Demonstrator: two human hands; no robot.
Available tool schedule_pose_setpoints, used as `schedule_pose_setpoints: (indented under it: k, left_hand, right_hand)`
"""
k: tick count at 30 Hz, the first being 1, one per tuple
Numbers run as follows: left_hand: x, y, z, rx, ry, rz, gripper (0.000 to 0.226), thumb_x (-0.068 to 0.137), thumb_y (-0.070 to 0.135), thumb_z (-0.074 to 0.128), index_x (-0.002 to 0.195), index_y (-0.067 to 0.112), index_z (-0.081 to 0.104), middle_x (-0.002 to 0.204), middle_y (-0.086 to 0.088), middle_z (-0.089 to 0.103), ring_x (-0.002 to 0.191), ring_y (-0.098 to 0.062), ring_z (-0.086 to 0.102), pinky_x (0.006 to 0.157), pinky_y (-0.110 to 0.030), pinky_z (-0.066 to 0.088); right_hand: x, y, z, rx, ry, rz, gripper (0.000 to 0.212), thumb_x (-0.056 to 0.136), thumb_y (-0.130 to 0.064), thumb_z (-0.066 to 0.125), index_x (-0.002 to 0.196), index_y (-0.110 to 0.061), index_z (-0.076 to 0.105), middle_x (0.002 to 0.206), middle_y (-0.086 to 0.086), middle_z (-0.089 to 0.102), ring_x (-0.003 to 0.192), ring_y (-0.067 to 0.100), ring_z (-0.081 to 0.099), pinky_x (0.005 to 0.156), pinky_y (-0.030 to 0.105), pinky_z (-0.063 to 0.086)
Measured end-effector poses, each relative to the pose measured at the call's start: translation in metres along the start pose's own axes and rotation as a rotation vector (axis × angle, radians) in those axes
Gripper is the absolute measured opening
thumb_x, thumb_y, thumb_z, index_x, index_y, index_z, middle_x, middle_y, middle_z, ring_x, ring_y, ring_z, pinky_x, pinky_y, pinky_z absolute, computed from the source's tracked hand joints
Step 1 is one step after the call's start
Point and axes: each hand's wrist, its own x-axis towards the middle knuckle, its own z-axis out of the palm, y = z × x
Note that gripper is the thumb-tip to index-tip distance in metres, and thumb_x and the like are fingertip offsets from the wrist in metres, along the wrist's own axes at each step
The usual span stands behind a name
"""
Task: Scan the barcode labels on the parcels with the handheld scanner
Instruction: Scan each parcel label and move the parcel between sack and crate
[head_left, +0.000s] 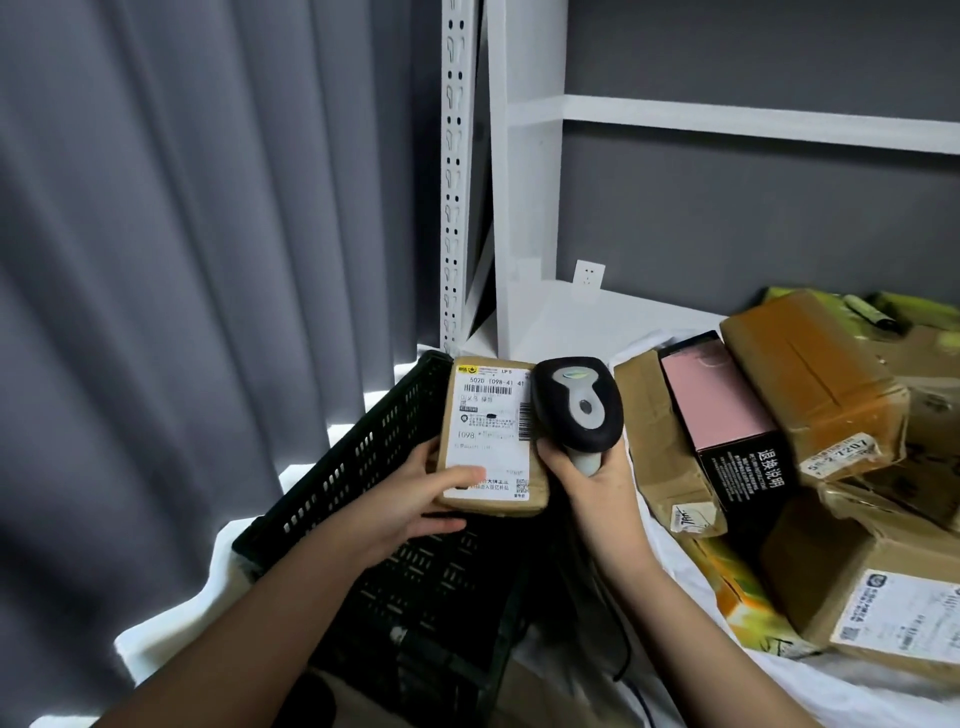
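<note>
Curtain (182, 260) left; left hand (415, 499) grips parcel (493, 436), right hand (597, 478) grips scanner (576, 405).

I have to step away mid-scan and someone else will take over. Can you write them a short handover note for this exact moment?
Left hand holds a small brown parcel, label facing up, above the black crate.
Right hand grips the handheld scanner, its head beside the label's right edge.
Whether this scan has registered cannot be told.
Left to do: the pile on the right, including the pink-and-black box, the taped carton and the labelled box at the near right.
</note>
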Motion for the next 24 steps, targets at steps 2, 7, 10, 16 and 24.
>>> schedule_pose_setpoints:
  k: [2,7,10,16,24]
  left_hand:
    - [0.006,0.0,-0.003,-0.136,0.016,0.005,0.079,0.071,0.021,0.079,0.139,0.02,0.039,0.117,-0.003,0.069,0.105,-0.02,0.067,0.08,-0.032,0.056]
    - [0.022,-0.008,0.0,-0.335,0.146,0.042,0.04,0.086,-0.003,0.062,0.122,0.012,0.057,0.112,-0.005,0.069,0.106,-0.019,0.064,0.086,-0.031,0.054]
    - [0.034,-0.015,-0.003,-0.271,0.212,0.066,0.047,0.082,-0.002,0.068,0.126,0.008,0.055,0.116,-0.008,0.068,0.103,-0.018,0.066,0.083,-0.028,0.056]
    - [0.05,-0.024,-0.004,-0.208,0.339,0.03,0.055,0.076,0.005,0.077,0.125,0.015,0.055,0.117,-0.002,0.068,0.101,-0.017,0.066,0.079,-0.027,0.054]
    - [0.054,-0.024,-0.003,-0.235,0.312,-0.01,0.054,0.078,0.009,0.077,0.127,0.015,0.054,0.117,-0.003,0.067,0.103,-0.018,0.065,0.077,-0.026,0.054]
  right_hand:
    - [-0.003,-0.004,-0.003,-0.029,0.035,0.016,0.055,0.074,-0.039,0.075,0.124,-0.026,0.058,0.111,-0.011,0.07,0.102,0.011,0.065,0.091,0.032,0.049]
    - [-0.017,-0.02,-0.006,0.063,-0.102,0.124,0.015,0.085,-0.021,0.072,0.086,-0.016,0.058,0.056,0.006,0.048,0.05,0.017,0.041,0.053,0.027,0.036]
    - [-0.025,-0.029,-0.003,0.046,-0.226,0.149,0.028,0.071,-0.035,0.07,0.077,-0.014,0.052,0.051,0.005,0.044,0.044,0.016,0.036,0.047,0.024,0.032]
    - [-0.029,-0.035,-0.012,-0.033,-0.302,0.161,0.03,0.078,-0.026,0.071,0.07,-0.011,0.047,0.043,0.001,0.042,0.037,0.013,0.032,0.043,0.023,0.03]
    - [-0.029,-0.042,-0.024,-0.109,-0.315,0.172,0.035,0.073,-0.034,0.065,0.062,-0.009,0.043,0.04,0.001,0.041,0.038,0.014,0.033,0.044,0.023,0.03]
